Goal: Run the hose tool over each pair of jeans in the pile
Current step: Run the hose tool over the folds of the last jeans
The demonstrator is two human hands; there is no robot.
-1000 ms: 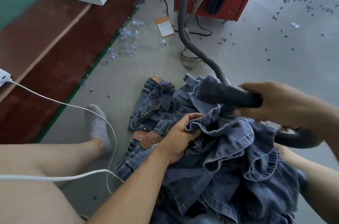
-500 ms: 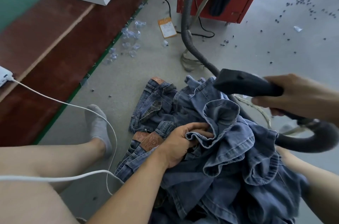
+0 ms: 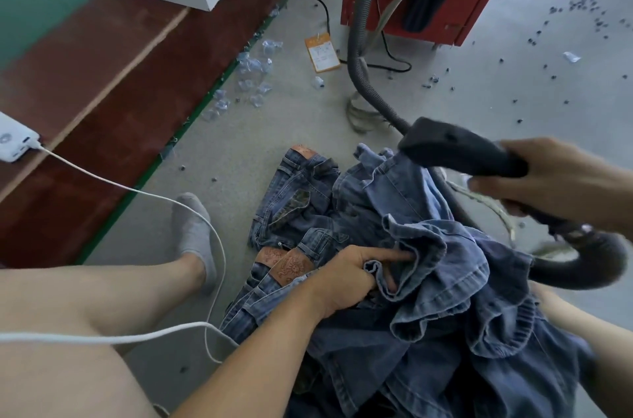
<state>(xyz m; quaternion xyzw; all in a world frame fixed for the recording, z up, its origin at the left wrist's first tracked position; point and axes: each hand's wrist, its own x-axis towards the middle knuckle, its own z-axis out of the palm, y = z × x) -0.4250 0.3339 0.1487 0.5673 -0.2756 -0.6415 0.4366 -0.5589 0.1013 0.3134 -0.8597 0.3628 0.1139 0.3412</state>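
the right hand [image 3: 561, 183] grips the hose tool [image 3: 459, 152] above the jeans pile [image 3: 428, 267], long axis left-right, nozzle leftward. the left hand [image 3: 346, 275] pinches a denim fold; pile cut off below.

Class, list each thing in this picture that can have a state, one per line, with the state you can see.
Left hand: grips a fold of denim.
Right hand: holds the hose tool.
Hose tool: raised above the pile, its nozzle off the cloth.
Jeans in the pile: crumpled, heaped on the floor.
Hose: curves from the red cabinet to the tool.
White cable: plugged into the power bank.
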